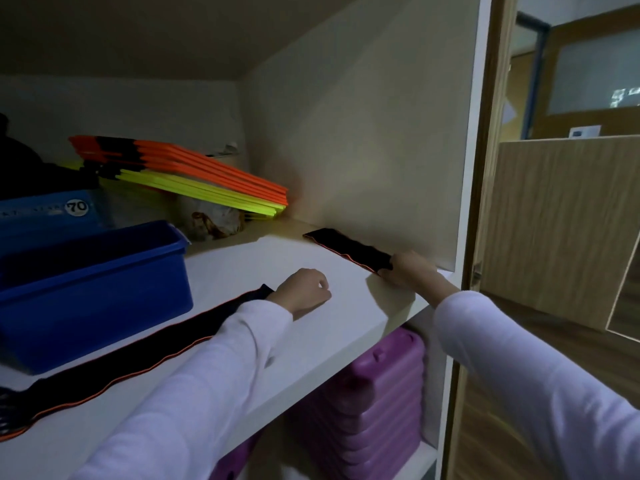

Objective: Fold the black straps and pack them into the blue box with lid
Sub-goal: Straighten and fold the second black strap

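Note:
A short black strap with an orange edge (349, 249) lies on the white shelf (263, 265) along the right wall, and my right hand (408, 270) grips its near end. A long black strap with an orange edge (114, 365) runs along the shelf's front from the left, passing under my left arm. My left hand (306, 289) rests on the shelf as a loose fist beside that strap's far end; whether it pinches the strap is unclear. The open blue box (93, 289) stands at the left. No lid is visible.
Orange and yellow flat bars (194, 174) are stacked at the back, with a crumpled bag (214, 221) under them. A blue carton marked 70 (52, 211) sits behind the box. Purple cases (367, 410) fill the shelf below. A wooden door (554, 220) stands at right.

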